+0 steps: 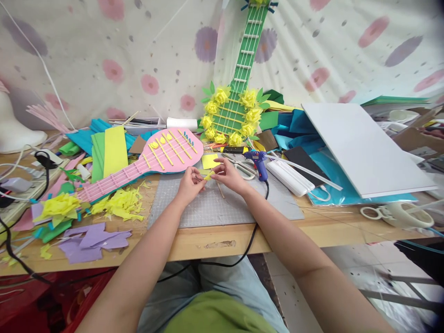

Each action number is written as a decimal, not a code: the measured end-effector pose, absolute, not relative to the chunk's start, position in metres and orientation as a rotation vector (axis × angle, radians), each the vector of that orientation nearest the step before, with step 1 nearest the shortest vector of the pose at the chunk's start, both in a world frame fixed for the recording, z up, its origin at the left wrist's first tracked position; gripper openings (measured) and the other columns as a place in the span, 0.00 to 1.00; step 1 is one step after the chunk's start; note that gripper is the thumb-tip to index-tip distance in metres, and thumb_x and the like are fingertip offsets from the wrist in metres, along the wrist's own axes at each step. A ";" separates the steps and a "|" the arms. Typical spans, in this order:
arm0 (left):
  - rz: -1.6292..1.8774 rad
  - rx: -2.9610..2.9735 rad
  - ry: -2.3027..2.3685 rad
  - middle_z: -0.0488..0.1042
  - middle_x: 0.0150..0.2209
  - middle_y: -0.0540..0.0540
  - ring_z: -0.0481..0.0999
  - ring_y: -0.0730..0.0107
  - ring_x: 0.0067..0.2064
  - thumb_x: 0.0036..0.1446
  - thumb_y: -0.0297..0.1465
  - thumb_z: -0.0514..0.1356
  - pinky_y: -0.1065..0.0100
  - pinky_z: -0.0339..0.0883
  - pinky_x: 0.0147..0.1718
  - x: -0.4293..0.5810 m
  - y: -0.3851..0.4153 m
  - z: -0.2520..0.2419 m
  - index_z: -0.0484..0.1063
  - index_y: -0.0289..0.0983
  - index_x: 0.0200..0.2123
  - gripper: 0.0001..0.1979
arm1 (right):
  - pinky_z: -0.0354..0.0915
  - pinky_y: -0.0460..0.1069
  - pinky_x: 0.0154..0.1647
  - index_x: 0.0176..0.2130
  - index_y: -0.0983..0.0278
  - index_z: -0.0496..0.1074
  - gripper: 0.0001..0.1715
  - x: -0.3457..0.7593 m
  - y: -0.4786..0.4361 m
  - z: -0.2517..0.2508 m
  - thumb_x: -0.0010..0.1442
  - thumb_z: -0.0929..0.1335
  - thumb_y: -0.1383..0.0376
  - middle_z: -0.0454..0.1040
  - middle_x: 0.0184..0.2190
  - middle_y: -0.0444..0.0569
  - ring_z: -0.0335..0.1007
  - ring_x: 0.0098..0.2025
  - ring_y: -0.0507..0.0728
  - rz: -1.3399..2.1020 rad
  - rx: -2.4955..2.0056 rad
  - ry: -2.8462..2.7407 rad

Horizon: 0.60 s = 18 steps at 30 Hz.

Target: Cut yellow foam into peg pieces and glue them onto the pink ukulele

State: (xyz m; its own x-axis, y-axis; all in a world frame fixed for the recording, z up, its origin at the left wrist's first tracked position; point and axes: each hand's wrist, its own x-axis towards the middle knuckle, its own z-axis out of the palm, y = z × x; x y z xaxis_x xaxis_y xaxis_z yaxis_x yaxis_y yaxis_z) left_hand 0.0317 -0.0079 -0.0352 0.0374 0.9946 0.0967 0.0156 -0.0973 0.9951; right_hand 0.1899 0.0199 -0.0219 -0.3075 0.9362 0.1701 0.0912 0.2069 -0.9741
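Note:
Over the grey cutting mat, my left hand and my right hand pinch a small piece of yellow paper between them. A yellow square of paper lies just beyond my fingers. To the right of my right hand are scissors and a blue glue gun. A thin stick rests on the mat below my hands. At the left lies a pink paper guitar with yellow strips and white strings. Behind the mat, a green paper guitar with yellow paper flowers leans upright.
Yellow paper scraps and purple paper pieces cover the table's left side. A white power strip and a large white board lie to the right. The glue gun's black cord drops over the front edge beneath my right forearm.

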 end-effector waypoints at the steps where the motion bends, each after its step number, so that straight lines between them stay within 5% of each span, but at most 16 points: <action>1: 1.235 1.332 1.152 0.67 0.23 0.57 0.69 0.76 0.17 0.38 0.32 0.64 0.75 0.62 0.14 0.031 -0.008 -0.036 0.53 0.39 0.33 0.22 | 0.65 0.51 0.38 0.43 0.61 0.57 0.28 0.191 0.020 -0.023 0.43 0.70 0.64 0.68 0.29 0.42 0.67 0.33 0.51 1.194 -0.993 -1.621; 18: 1.266 1.363 1.171 0.70 0.28 0.51 0.71 0.76 0.20 0.41 0.34 0.63 0.76 0.61 0.13 0.033 -0.008 -0.033 0.57 0.37 0.31 0.17 | 0.63 0.48 0.34 0.38 0.62 0.59 0.19 0.188 0.021 -0.029 0.46 0.67 0.64 0.67 0.25 0.40 0.66 0.29 0.50 1.106 -1.030 -1.706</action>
